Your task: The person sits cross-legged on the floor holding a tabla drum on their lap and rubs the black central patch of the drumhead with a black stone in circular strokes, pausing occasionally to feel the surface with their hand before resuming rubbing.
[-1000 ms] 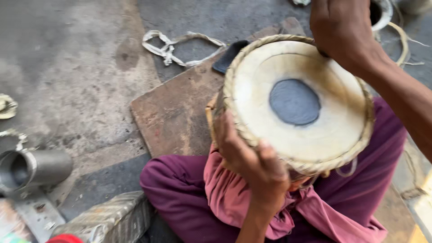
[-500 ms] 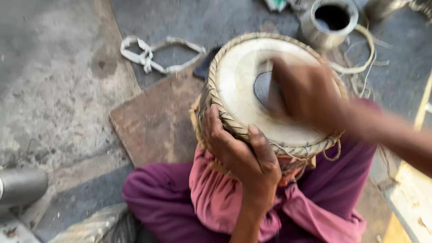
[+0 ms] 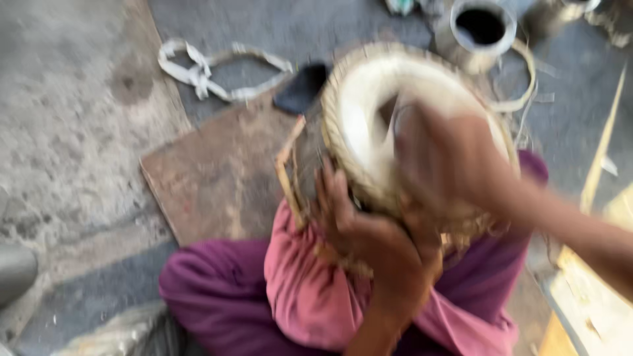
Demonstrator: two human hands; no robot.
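A small hand drum point(image 3: 369, 112) with a pale skin head, a dark centre spot and a braided straw-coloured rim rests tilted on my lap, over a pink cloth point(image 3: 310, 290) and purple trousers point(image 3: 211, 296). My left hand point(image 3: 359, 231) grips the drum's near side from below, fingers wrapped on the rim. Blurred with motion, my right hand point(image 3: 448, 158) lies flat on the drum head and covers most of the dark spot.
A brown board point(image 3: 211, 184) lies on the grey concrete floor in front of my knees. A knotted pale strap point(image 3: 204, 72) and a dark flat object point(image 3: 300, 89) lie beyond it. A metal cup point(image 3: 478, 29) stands at the top right, and a yellow plank point(image 3: 600, 165) lies at the right.
My right hand came down from the drum's far rim onto the skin head. The drum tipped more toward me and the view shifted left and down.
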